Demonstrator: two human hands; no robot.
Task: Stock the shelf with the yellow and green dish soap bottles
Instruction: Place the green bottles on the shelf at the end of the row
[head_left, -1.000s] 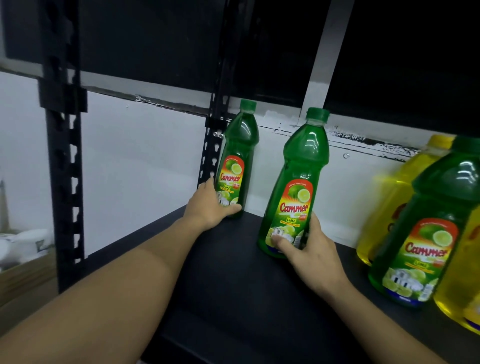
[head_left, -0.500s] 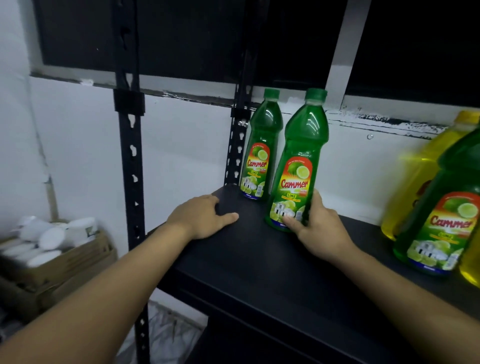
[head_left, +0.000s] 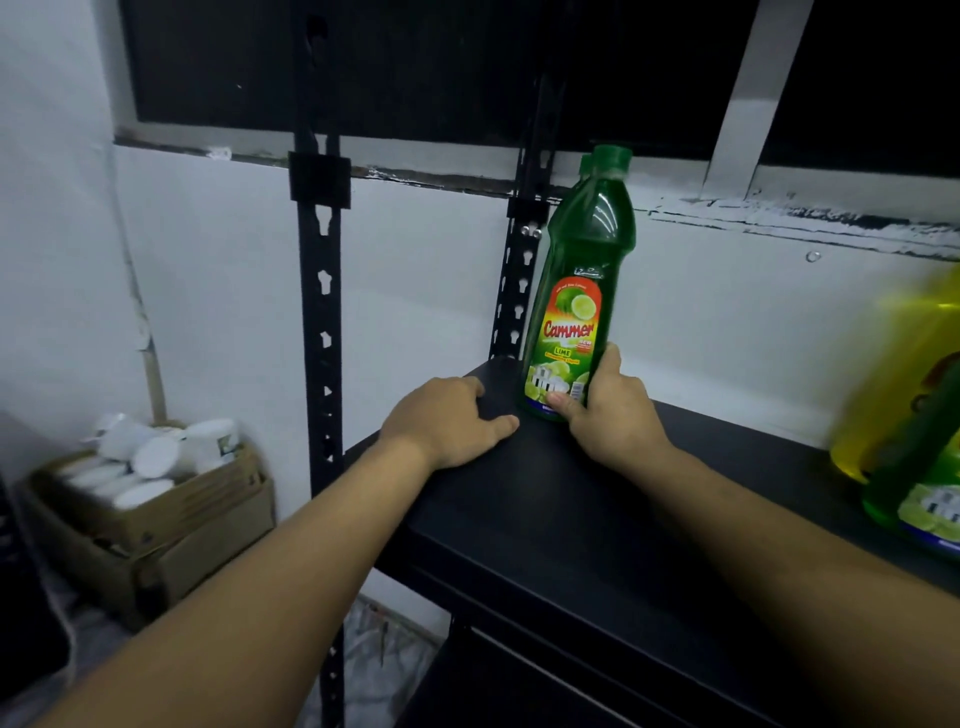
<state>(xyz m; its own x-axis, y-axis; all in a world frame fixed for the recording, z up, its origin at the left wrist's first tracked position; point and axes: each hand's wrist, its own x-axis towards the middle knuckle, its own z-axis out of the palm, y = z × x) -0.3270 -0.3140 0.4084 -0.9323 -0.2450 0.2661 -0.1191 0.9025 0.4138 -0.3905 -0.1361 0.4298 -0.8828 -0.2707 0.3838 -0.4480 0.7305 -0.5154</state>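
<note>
The right hand (head_left: 608, 415) grips a green bottle (head_left: 576, 291) low down, thumb across the bottom of the label and fingers curled round the far side. The bottle stands upright on the black shelf (head_left: 545, 519) at its back left corner, just beside the rear post (head_left: 519, 291). Its long axis runs close to vertical, cap up, and the red and green label faces the camera. A second green bottle (head_left: 586, 162) stands right behind it and is almost fully hidden; only a sliver of its cap and shoulder shows at the left edge.

The left hand (head_left: 447, 421) lies palm down on the shelf just left of the held bottle, fingers relaxed and holding nothing, thumb tip near the bottle's base but apart from it.

At the right edge, well apart from the hands, a yellow bottle (head_left: 904, 374) stands on the shelf with a third green bottle (head_left: 924, 483) in front of it; both are blurred and cut off by the frame.

Below to the left, a cardboard box (head_left: 197, 540) holds white round lids (head_left: 150, 457). A front post (head_left: 319, 312) rises at the shelf's near left corner against the white wall (head_left: 208, 291).
</note>
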